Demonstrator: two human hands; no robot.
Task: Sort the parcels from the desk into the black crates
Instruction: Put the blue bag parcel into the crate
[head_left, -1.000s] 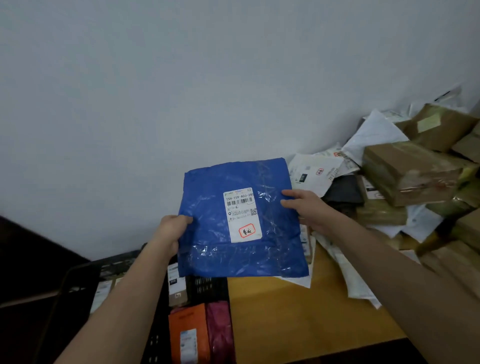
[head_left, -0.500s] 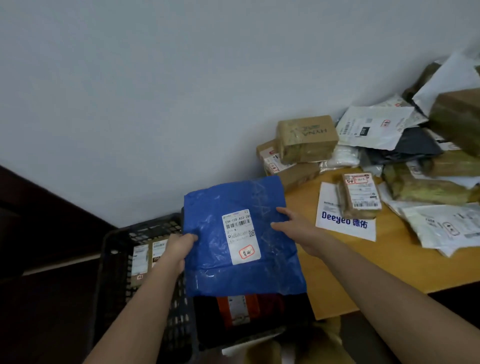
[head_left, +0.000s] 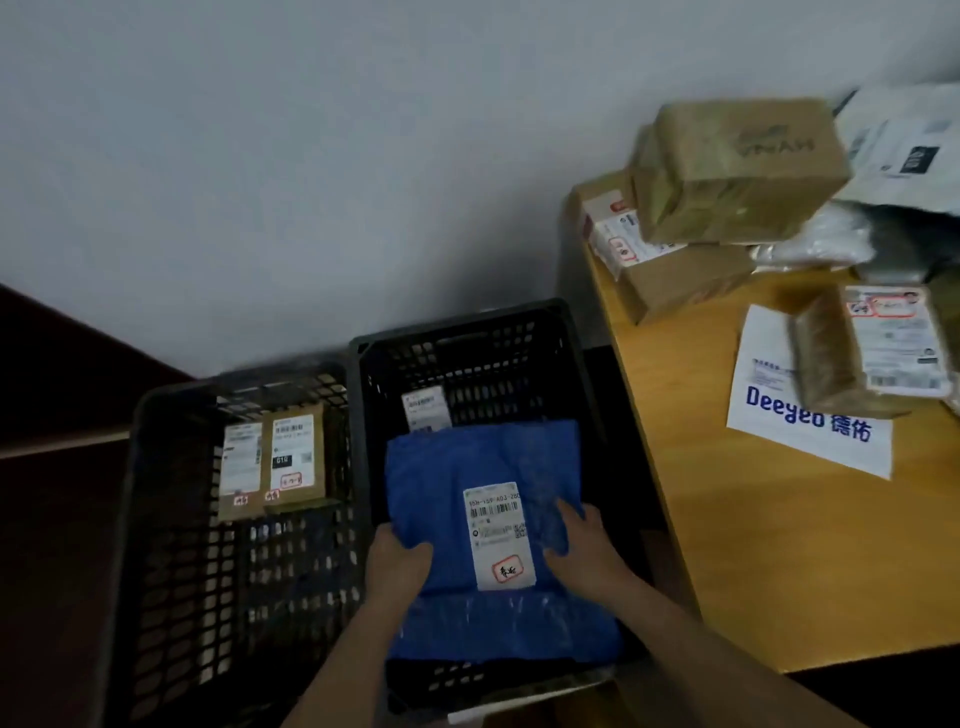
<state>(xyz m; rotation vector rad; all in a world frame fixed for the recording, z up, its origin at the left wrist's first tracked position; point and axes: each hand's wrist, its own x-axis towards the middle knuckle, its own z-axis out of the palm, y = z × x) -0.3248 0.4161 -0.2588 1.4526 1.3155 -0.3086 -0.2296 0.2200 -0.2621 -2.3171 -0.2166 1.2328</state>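
Two black crates sit side by side on the floor next to the tabletop (head_left: 727, 545). Both hands are on the blue parcel (head_left: 483, 467), which lies inside the right crate (head_left: 467, 332), label facing up. Left hand (head_left: 397, 564) has its grip curled round the parcel's left edge, right hand (head_left: 582, 545) pinches the right side, fingers on top. A white-labelled packet pokes out behind it. The left crate (head_left: 171, 519) holds two brown parcels (head_left: 272, 460) leaning against the back wall. Up on the tabletop: stacked cardboard boxes (head_left: 727, 171) and a white Deeyeo mailer (head_left: 810, 421).
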